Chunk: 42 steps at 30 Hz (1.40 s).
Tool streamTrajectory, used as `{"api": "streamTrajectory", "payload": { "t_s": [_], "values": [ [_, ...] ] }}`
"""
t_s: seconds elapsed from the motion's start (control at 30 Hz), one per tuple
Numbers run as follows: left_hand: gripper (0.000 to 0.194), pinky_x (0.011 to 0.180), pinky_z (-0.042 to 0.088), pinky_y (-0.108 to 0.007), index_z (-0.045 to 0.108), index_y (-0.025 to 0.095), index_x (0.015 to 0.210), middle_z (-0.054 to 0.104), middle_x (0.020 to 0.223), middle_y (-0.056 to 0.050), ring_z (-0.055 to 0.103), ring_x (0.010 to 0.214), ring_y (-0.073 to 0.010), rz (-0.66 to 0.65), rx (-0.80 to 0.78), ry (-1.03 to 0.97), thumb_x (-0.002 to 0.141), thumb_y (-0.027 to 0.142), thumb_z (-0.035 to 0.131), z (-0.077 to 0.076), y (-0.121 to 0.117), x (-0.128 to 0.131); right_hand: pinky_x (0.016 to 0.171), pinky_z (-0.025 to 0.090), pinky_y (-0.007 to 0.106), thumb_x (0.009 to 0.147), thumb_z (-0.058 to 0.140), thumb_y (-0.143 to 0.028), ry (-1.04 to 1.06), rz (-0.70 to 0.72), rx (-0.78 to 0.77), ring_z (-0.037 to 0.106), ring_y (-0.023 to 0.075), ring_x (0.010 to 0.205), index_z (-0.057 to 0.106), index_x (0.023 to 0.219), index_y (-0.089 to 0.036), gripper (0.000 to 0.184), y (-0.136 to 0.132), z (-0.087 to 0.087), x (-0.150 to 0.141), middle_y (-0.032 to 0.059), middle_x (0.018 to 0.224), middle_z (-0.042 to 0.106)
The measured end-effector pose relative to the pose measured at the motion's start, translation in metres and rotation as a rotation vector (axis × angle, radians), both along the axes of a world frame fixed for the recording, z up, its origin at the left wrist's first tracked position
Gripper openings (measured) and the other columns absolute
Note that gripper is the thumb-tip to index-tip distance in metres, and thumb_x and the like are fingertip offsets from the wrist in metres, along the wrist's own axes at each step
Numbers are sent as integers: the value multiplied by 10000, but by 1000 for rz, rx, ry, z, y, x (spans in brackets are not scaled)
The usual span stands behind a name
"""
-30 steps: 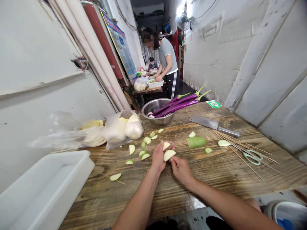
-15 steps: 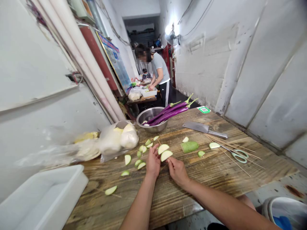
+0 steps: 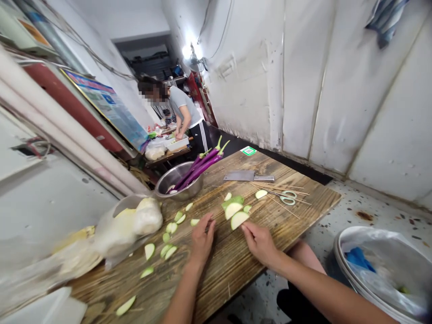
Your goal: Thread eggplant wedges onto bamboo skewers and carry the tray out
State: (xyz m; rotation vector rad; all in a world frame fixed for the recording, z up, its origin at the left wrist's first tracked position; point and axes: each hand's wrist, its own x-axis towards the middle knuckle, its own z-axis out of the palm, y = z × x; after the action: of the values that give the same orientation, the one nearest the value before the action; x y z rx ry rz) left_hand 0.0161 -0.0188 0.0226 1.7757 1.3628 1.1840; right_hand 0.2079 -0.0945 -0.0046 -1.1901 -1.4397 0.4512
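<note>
While the right hand [image 3: 259, 240] pinches at the near edge of the slices [image 3: 240, 220] above the table [image 3: 229, 261], left hand [image 3: 201, 237] empty, they're probably light, slick, snappable: grip edges.

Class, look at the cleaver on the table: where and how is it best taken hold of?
The cleaver is probably best gripped by its handle, reached from above on the right. It lies flat, with the slim handle pointing right and the broad blade left. Thin sticks beside the handle suggest coming straight down.
</note>
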Motion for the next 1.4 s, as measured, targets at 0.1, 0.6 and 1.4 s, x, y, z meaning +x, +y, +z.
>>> {"api": "streamTrajectory", "payload": {
  "t_s": [0.1, 0.6, 1.4],
  "values": [
    [425, 1080, 215, -377, 643, 249, 1029, 565, 1217, -69, 437, 1202, -248, -72, 7, 21, 615, 260, 739, 1, 10, 21, 585, 393, 222, 892, 387, -268, 59, -168, -56, 555, 128, 583, 623, 823, -159, 269, -8, -15, 41, 35, 676, 619],
    [551, 939, 402, -425, 452, 185, 1231, 549, 1228, -111, 530, 1095, -255, -182, 59, 811, 737, 371, 610, -15, 61, 31, 595, 448, 217, 897, 397, -266, 34, -217, 0, 603, 139, 602, 623, 805, -191, 255, -14, -45, 71, 33, 702, 653],
    [446, 948, 399, -401, 563, 200, 1119, 590, 1138, -91, 527, 1078, -226, -319, 210, 652, 716, 371, 645, -17, 62, 19, 535, 454, 222, 880, 434, -276, -92, -268, 27, 608, 138, 547, 630, 861, -174, 222, -11, -43, 77, 22, 674, 665]
  ]
}}
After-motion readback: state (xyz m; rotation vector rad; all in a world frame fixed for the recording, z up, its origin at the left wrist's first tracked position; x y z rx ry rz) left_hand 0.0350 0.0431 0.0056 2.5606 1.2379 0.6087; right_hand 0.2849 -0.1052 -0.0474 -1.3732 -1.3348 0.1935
